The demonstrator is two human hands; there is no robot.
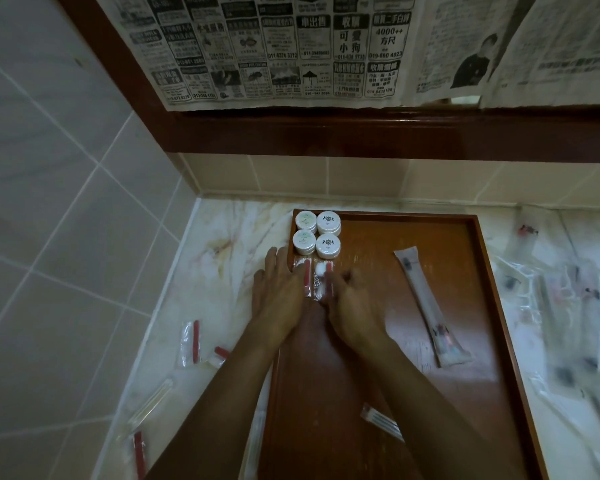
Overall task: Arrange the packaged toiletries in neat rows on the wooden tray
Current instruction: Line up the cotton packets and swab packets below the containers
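A wooden tray [430, 237] lies on the marble counter. Several round white soap packs [317, 233] stand in two rows at its far left corner. Just below them lie two clear sachets with red strips [307, 277]. My left hand [278, 289] rests flat with straight fingers on the left sachet and the tray's left rim. My right hand [354, 299] has curled fingers touching the right sachet [324, 278]; motion blur hides whether it pinches it. A long toothbrush packet [426, 306] lies diagonally on the tray's right side.
More sachets [196, 344] lie on the counter left of the tray, and a red-striped one [139, 452] near the bottom left. A small packet [381, 419] sits under my right forearm. Several blurred packets [568, 306] cover the counter on the right. A newspaper-covered mirror is behind.
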